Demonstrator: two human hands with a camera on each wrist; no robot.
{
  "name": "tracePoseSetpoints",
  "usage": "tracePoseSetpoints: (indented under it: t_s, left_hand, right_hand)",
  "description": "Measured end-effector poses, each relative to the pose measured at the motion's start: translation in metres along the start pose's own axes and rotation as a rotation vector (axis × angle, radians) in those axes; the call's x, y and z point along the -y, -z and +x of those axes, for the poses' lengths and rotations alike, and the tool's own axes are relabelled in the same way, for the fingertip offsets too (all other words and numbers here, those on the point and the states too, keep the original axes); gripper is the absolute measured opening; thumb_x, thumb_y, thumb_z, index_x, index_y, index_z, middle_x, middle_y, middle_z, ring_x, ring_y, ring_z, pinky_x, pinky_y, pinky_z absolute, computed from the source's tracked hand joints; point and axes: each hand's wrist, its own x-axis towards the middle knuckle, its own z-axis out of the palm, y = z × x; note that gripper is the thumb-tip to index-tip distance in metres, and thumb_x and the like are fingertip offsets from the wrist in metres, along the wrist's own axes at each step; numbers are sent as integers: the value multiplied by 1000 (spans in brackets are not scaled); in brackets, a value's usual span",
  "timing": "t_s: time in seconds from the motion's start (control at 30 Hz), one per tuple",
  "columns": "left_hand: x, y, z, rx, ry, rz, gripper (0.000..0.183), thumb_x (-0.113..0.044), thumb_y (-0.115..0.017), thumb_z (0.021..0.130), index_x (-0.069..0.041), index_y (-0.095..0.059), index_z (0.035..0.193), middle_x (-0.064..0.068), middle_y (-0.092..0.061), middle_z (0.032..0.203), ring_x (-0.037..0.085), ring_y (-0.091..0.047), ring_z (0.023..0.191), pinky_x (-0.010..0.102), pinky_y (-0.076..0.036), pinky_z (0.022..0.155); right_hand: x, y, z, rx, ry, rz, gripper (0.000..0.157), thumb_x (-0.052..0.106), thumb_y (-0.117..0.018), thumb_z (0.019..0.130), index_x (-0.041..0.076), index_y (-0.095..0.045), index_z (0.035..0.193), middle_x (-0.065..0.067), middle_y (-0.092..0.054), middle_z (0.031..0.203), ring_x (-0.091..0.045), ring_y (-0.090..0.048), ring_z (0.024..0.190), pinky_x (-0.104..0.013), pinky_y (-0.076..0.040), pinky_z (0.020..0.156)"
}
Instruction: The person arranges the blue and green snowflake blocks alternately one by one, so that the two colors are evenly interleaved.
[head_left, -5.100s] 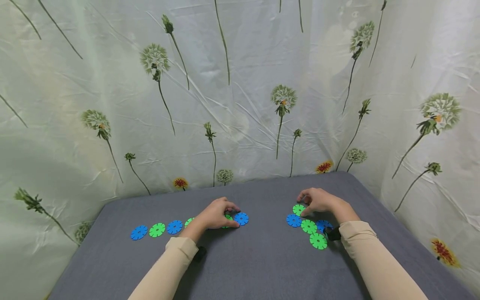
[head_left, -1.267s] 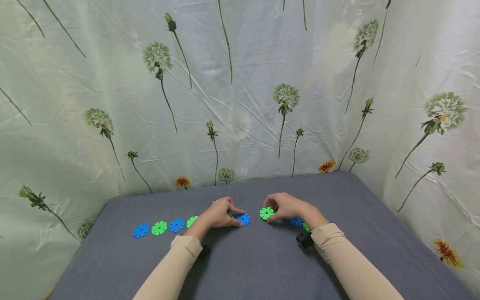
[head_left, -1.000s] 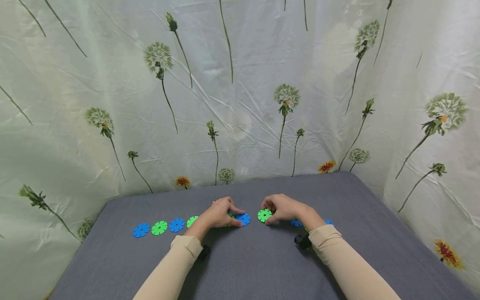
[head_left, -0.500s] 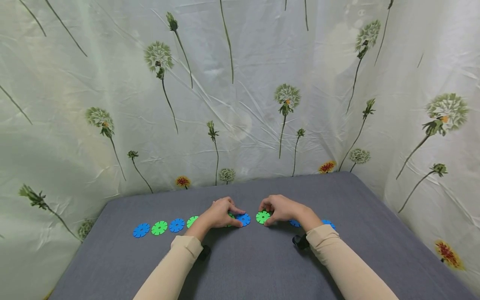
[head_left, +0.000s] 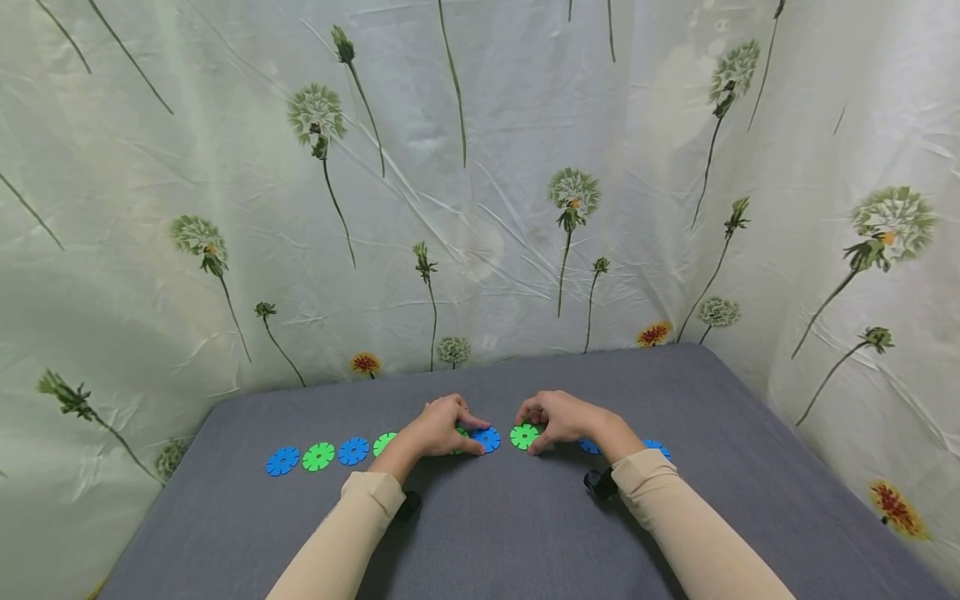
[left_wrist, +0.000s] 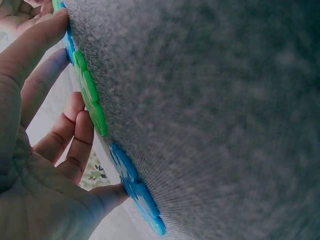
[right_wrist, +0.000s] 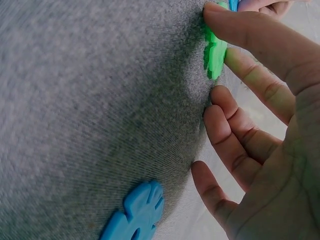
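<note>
My left hand (head_left: pixel 435 427) holds a blue notched plastic disc (head_left: pixel 487 439) by its edges, thumb on the near side and index finger on the far side. That disc ends a row of alternating blue and green discs lying flat. Just right of it, my right hand (head_left: pixel 567 417) pinches a green notched disc (head_left: pixel 524 436) between thumb and index finger, down at the table surface. A narrow gap separates the two held discs in the head view. Under my left palm, the left wrist view has a green disc (left_wrist: pixel 89 92) and a blue disc (left_wrist: pixel 136 190).
Leftward the row continues with a blue disc (head_left: pixel 282 461), a green disc (head_left: pixel 318 456), another blue disc (head_left: pixel 353 450) and a green one (head_left: pixel 384 442). Blue discs (head_left: pixel 589 446) (head_left: pixel 657 447) show partly behind my right arm. A grey cloth covers the table (head_left: pixel 480 533); a flowered curtain (head_left: pixel 480 208) hangs behind.
My right hand has taken the green disc from the right-hand group, carried it left and lowered it beside the blue disc, with small leftward shifts lately. My left hand has stayed in place.
</note>
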Motion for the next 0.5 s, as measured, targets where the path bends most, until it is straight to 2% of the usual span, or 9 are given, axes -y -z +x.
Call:
tracePoseSetpoints:
  t_s: [0.27,0.5]
  left_hand:
    - [0,0,0,-1,3,3,39,-28,-93,87,-23,-83,124,1,-64,114,20,-58,107,75,-26,122]
    - [0,0,1,-2,2,8,39,-28,-93,86,-24,-84,124,1,-64,114,19,-58,105,73,-28,121]
  right_hand:
    - [3,-1,1,10,10,-18,38,23,-94,85,21,-78,119,-2,-67,114,-17,-63,103,-43,-56,94]
    - [7,0,5,22,22,-27,38,22,-93,86,20,-78,121,-2,-66,111,-15,-62,100,-41,-56,92]
